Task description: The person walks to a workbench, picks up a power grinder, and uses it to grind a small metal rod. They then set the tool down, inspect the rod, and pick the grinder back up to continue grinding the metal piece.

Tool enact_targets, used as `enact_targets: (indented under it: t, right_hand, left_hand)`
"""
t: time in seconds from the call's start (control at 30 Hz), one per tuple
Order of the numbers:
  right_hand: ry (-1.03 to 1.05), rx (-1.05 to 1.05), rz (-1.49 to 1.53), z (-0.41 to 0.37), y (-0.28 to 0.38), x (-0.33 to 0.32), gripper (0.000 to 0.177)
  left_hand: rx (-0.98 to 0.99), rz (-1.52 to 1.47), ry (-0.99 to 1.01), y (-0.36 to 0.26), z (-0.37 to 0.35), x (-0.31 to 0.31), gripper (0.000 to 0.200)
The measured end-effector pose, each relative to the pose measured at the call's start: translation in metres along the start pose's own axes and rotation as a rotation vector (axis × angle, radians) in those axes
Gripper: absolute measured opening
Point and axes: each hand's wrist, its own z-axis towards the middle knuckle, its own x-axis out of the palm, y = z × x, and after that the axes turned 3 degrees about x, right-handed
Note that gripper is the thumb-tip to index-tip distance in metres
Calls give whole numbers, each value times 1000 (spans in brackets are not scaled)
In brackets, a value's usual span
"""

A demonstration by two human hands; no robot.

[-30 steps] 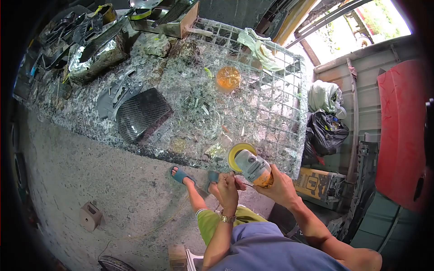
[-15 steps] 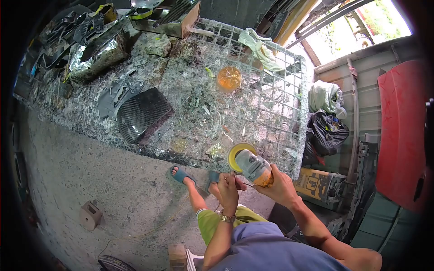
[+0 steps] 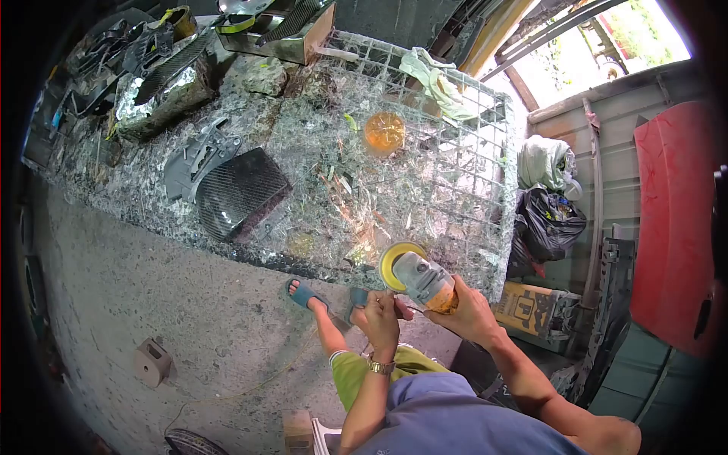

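R hand (image 3: 472,312) has a firm wrap on the angle grinder (image 3: 427,282), fingers around the orange-ish rear of the body, prob bc that's the handle end & keeps skin well back from the yellow disc (image 3: 393,267). Grinder is at the near edge of the table (image 3: 447,199), tilted w/ its disc toward the person's L side.

L hand (image 3: 381,318) is right below the disc, fingers curled tight in a pinch, apparently on a thin dark piece (image 3: 413,309), a bit of which shows between the 2 hands. Most of it's hidden, so can't tell what it is or exactly where it meets the disc. IMO the close pinch is for control of smth that small, tho it puts bare fingertips v. near the rim.

Orange streaks (image 3: 350,216) (sparks, I'd guess) fan out over the tabletop, away from the body. Prob why the grinder is angled like that.

Black carbon-look part (image 3: 241,188) sits off to the L, overlapping a grey bracket (image 3: 199,161). Round amber thing (image 3: 384,133) is farther back, pale green rag (image 3: 436,85) draped on the wire grid (image 3: 485,144) behind it, both well apart from the hands.
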Motion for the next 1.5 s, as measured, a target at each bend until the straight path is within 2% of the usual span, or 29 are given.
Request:
enact_targets:
  t: [1.17, 1.3, 1.37, 1.5]
  right_hand:
    - [-5, 25, -19, -3, 2, -7, 59]
    - [8, 14, -29, -1, 1, -4, 59]
    - [10, -2, -40, 1, 0, -3, 59]
    - [-2, 10, 47, -1, 0, -8, 59]
  left_hand:
    - [24, -26, -83, -6, 0, 7, 25]
    - [14, -11, -33, -1, 0, 5, 21]
    - [11, -110, -72, -2, 0, 6, 24]
    - [23, -15, -76, -5, -1, 4, 21]
